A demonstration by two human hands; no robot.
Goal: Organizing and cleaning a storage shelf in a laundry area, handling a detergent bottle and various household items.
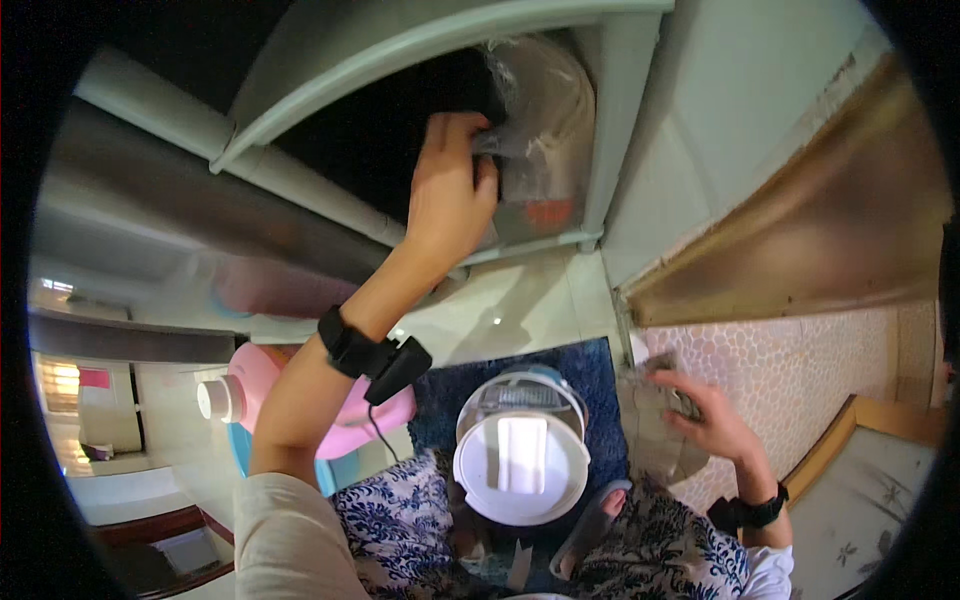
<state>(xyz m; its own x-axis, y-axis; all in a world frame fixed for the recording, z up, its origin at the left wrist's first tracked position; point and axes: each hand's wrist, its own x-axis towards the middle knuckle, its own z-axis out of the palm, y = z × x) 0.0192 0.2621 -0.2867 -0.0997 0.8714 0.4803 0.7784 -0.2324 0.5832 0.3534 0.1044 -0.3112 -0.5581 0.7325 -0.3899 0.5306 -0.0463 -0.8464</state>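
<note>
My left hand (450, 190) reaches into a pale grey rack, its fingers and thumb bent around the near edge of a clear plastic bag (545, 130). The bag stands against the rack's right side and has a reddish patch low down; its contents are unclear. Off to the right, my right hand (715, 420) has its fingers curled on a crumpled, see-through plastic bag (655, 430). Between my knees sits a white bucket (470, 425) with a raised handle. A round white lid (570, 470) with a rectangular raised part is at its near side.
The rack's curved rail (400, 75) arches over my left hand. A large pink bottle (375, 410) with a white cap stands left, beside something blue. Under the bucket lies a dark blue mat (595, 390). At right are a pebble-patterned floor (790, 370) and a wood-framed panel (890, 480).
</note>
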